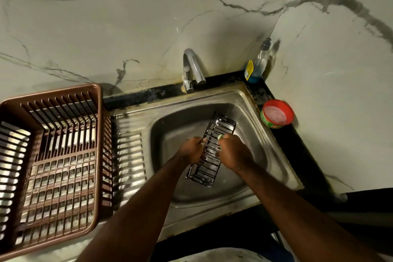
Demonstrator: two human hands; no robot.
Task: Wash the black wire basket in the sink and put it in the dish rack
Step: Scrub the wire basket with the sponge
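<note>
From the head view I see the black wire basket [210, 150] held over the sink [251, 100] bowl, lying lengthwise away from me. My left hand [191, 150] grips its left edge, fingers curled round the wire. My right hand [232, 152] presses a pale green scrubber [220, 136] against the basket, fingers closed round it. The brown dish rack [53, 155] sits on the worktop to the left.

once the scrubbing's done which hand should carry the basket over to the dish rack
Probably the left. The left hand already grips the black wire basket by its edge and is nearer the dish rack, while the right hand holds a green scrubber.
</note>
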